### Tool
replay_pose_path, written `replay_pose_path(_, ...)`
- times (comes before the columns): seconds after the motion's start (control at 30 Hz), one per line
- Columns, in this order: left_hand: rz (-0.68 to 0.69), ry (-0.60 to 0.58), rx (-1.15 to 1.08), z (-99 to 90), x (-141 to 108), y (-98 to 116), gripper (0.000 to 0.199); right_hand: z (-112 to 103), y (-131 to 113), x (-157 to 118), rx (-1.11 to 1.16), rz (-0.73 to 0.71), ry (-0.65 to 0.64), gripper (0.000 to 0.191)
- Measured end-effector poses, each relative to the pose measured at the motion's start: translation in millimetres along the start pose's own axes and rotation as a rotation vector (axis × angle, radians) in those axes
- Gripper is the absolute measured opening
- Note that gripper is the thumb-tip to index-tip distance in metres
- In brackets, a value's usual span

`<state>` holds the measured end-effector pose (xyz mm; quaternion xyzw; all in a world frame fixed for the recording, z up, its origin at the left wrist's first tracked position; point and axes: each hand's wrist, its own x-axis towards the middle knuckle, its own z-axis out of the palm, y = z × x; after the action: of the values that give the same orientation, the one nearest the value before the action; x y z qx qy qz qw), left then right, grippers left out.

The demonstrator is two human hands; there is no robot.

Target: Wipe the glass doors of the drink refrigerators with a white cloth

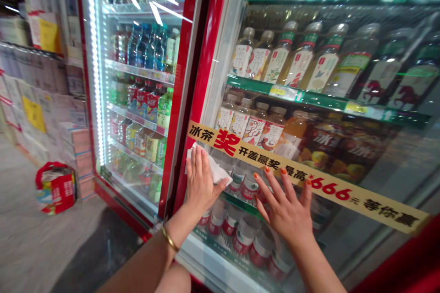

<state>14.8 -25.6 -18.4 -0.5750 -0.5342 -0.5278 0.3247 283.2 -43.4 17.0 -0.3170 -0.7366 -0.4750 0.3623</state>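
Observation:
My left hand [200, 182] lies flat with its fingers together, pressing a white tissue [216, 170] against the glass door [347, 238] of a red-framed drinks fridge. The tissue shows around the fingers and below the thumb, just under the left end of a yellow strip [271, 159] with black and red lettering. To the right, my right hand [285, 206] is open, its fingers spread on the glass. Its fingertips reach the strip's lower edge. Behind the glass stand shelves of bottled drinks [280, 59]; my hands hide part of the lower rows.
A second lit drinks fridge [135, 73] stands to the left behind glass. On the floor sits a red bag [57, 187], beside stacked pink cartons [81, 160]. Shelves with boxed goods [48, 87] line the far left.

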Motion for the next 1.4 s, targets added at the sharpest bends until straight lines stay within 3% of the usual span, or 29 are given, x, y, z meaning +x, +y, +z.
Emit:
replay_pose_path(0.2,0.045,0.099,-0.036,-2.1,58,-4,0.113,0,-1,0,0.009,0.01,0.01,0.072)
replay_pose_path(0.43,0.061,0.07,0.023,-10.0,37,-10,0.116,0,0,2,0.02,-0.017,0.008,0.073)
replay_pose_path(0.6,0.053,0.091,-0.028,-6.2,62,0,0.113,0,0,2,0.023,-0.006,0.023,0.069)
replay_pose_path(0.7,0.056,0.062,-0.048,-0.4,44,19,0.111,1,0,2,0.034,-0.017,0.022,0.066)
replay_pose_path(0.8,0.306,-0.051,-0.049,1.9,8,23,0.096,1,0,4,0.018,-0.034,0.032,0.062)
replay_pose_path(0.87,0.438,-0.09,-0.026,0.4,3,13,0.079,1,-1,4,-0.01,-0.023,0.051,0.061)
replay_pose_path(0.97,0.282,-0.074,0.003,-1.1,34,2,0.07,2,-3,4,-0.038,0.027,0.073,0.069)
replay_pose_path(1.03,0.149,-0.052,-0.011,0.2,59,9,0.072,4,-3,3,-0.054,0.058,0.076,0.076)
replay_pose_path(1.1,0.187,-0.064,-0.037,2.7,67,24,0.077,5,-3,2,-0.069,0.074,0.07,0.08)
replay_pose_path(1.2,0.492,-0.141,-0.055,5.0,38,32,0.079,5,-3,1,-0.057,0.066,0.067,0.081)
replay_pose_path(1.27,0.626,-0.175,-0.049,3.8,11,20,0.077,5,-2,1,-0.047,0.049,0.067,0.079)
replay_pose_path(1.33,0.569,-0.177,-0.035,1.1,0,4,0.079,5,-1,1,-0.047,0.033,0.058,0.078)
replay_pose_path(1.4,0.388,-0.147,-0.035,-0.1,12,-1,0.084,4,-1,2,-0.044,0.025,0.044,0.079)
